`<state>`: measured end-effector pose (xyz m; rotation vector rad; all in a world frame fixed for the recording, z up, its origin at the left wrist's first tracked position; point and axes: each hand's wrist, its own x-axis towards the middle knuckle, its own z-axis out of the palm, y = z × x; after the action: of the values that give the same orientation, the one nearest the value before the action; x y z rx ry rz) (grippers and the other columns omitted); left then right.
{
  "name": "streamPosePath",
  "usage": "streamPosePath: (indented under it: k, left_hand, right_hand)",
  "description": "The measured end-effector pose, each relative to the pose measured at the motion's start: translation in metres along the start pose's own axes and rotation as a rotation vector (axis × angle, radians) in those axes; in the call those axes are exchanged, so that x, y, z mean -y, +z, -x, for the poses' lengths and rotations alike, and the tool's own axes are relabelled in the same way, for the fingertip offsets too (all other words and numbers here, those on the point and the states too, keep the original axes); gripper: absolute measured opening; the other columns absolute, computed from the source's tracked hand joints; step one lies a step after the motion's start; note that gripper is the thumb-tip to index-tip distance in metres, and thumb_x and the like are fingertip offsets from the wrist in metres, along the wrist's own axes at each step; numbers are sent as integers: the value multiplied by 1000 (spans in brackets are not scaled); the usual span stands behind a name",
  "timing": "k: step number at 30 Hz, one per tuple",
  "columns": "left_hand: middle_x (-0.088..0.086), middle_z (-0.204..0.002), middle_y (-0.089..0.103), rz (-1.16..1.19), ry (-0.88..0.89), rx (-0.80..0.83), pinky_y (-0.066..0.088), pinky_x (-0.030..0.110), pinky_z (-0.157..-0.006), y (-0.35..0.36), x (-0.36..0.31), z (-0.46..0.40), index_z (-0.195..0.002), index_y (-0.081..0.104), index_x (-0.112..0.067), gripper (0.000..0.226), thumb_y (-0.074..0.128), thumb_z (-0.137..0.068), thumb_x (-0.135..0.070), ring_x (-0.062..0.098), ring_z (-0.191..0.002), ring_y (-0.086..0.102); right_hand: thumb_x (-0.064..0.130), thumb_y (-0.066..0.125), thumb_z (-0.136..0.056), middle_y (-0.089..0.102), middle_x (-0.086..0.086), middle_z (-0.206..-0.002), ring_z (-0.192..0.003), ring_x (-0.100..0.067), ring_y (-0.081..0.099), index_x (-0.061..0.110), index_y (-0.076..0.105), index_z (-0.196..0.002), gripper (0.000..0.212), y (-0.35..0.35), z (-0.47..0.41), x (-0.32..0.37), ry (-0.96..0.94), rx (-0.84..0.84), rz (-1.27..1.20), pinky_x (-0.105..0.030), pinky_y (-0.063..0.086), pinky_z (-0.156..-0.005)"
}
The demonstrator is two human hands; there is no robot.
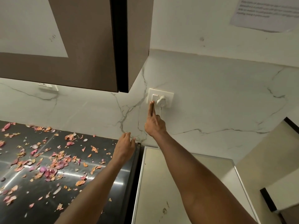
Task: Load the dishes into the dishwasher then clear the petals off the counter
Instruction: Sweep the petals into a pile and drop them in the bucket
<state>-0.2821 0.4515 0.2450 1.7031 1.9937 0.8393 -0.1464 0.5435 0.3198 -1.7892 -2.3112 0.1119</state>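
Petals [53, 165] strewn left of both hands.

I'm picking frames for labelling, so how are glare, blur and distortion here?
Head view: streaky glare on the dark counter among the petals; the wall notice is too blurred to read; wide-angle bending slants the cabinet; the right hand at the switch plate is sharp.

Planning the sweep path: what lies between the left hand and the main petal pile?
In the head view, only scattered petals on dark counter lie between the left hand and the pile.
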Motion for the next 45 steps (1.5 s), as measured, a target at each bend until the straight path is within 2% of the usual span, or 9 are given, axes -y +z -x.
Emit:
streamPosePath:
  k: [7,12,17,19,24,29,33,39,45]
  left_hand:
    - [15,-149,47,2,15,29,38,40,-110,8,-3,1,-149,40,-4,49,44,-106,-24,30,-138,44]
    - [13,-147,48,-7,37,77,39,42,-110,20,-9,19,-149,39,-7,47,43,-105,-24,30,-135,46]
    - [9,-122,59,-59,81,149,50,44,-95,40,-5,52,-123,53,-13,25,45,-101,-24,30,-113,57]
    - [10,-122,59,-87,97,170,50,45,-93,46,-6,72,-123,51,-13,25,47,-101,-23,31,-112,58]
    - [14,-145,49,-189,112,269,47,43,-103,65,-12,129,-146,39,-7,48,50,-104,-26,31,-129,51]
    - [15,-138,53,-254,150,306,49,44,-98,85,-10,191,-136,46,-3,43,56,-101,-25,33,-124,53]
    - [14,-127,56,-323,214,334,47,41,-96,95,-5,236,-128,49,-3,39,59,-98,-25,31,-119,55]
    - [16,-145,42,-552,162,516,39,45,-111,111,18,312,-136,47,-3,47,57,-96,-27,31,-138,37]
    - [15,-158,33,-577,127,687,27,41,-121,119,48,393,-150,36,-4,64,59,-93,-19,30,-149,28]
  right_hand:
    - [10,55,-92,-17,-2,-172,-114,-30,53,8,-22,-159,103,4,-1,-2,-19,-11,-58,-39,46,-74]
    - [10,49,-96,-4,-1,-174,-139,-29,44,13,-12,-163,91,7,20,-22,-140,38,-34,-40,51,-92]
    - [7,49,-96,12,-7,-172,-147,-30,37,12,1,-165,84,32,81,-56,-174,117,-18,-42,45,-109]
    - [10,51,-97,19,-9,-170,-146,-30,38,12,6,-164,81,40,111,-71,-179,156,1,-43,43,-110]
    - [20,54,-101,30,-11,-166,-146,-29,40,11,16,-163,73,64,193,-100,-98,221,-28,-43,42,-112]
    - [26,52,-103,26,-9,-168,-152,-26,31,13,15,-163,71,86,284,-125,-67,362,-29,-43,38,-117]
    - [28,51,-103,27,-8,-168,-151,-26,30,13,17,-163,70,91,341,-138,-40,391,-58,-43,38,-117]
    - [42,54,-103,30,-14,-165,-149,-30,33,11,20,-162,75,94,425,-155,-46,446,-57,-45,39,-116]
    - [53,54,-100,27,-12,-167,-154,-27,26,12,26,-161,78,132,491,-151,-87,492,-108,-44,30,-122]
